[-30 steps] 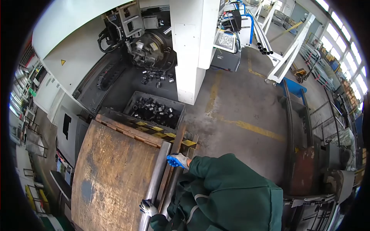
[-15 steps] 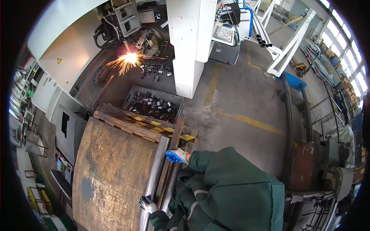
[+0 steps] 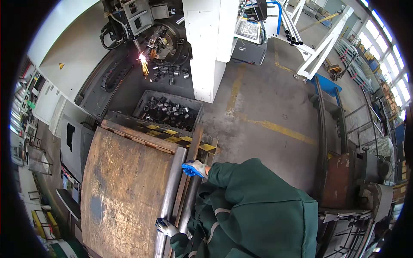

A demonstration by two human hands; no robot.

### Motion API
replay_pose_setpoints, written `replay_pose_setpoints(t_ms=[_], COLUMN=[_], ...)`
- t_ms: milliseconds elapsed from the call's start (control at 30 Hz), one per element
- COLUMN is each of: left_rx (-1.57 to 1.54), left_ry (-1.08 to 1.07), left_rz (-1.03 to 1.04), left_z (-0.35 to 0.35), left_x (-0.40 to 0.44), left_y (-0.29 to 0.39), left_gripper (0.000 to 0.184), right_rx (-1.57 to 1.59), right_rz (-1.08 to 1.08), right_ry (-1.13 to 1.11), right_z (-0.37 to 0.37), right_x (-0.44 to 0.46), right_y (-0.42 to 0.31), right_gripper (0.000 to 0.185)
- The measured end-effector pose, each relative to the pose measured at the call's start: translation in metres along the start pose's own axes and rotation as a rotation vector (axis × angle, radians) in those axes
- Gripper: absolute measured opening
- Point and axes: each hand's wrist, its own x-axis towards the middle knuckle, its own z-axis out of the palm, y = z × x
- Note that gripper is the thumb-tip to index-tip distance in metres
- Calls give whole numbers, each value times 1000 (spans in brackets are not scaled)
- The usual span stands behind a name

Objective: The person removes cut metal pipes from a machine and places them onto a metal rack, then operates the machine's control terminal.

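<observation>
A smooth metal tube lies along the right edge of a worn wooden tabletop. My left hand, in a white and blue glove, rests on the tube's lower part with its fingers curved over it. Farther up, my right hand, in the same kind of glove, is closed beside the tube's upper end, above a wooden strip. What its curled fingers hold, if anything, is hidden. A second metal tube lies between the strip and my green clothing.
Beyond the table, a bin holds several short metal rings. Sparks fly at the machine's chuck; loose rings lie below it. A white machine column stands beside the bin. Striped yellow and black edging borders the table's far side.
Sparks flared at the machine half a second ago and are smaller now. The view has shifted slightly, moving the scene up and left. Both hands keep nearly the same places by the tube.
</observation>
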Motion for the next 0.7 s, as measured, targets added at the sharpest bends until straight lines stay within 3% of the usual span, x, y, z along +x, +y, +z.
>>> replay_pose_setpoints(t_ms=[167,367,433,500,700], left_rx=[-55,-61,-95,-185,-106], left_ry=[-110,-95,-51,27,139], left_rz=[-81,-62,-42,69,103], left_z=[-12,-15,-19,-17,-16], left_x=[2,1,-6,1,-1], left_y=[11,17,18,21,26], left_gripper=[41,41,38,30,22], right_rx=[3,47,24,98,58], right_rz=[21,40,-49,-18,52], right_ry=[-1,-67,2,-43,-50], right_z=[1,0,5,1,12], right_x=[1,-1,-5,5,-2], right_y=[-1,-4,1,6,-5], right_gripper=[32,29,24,24,21])
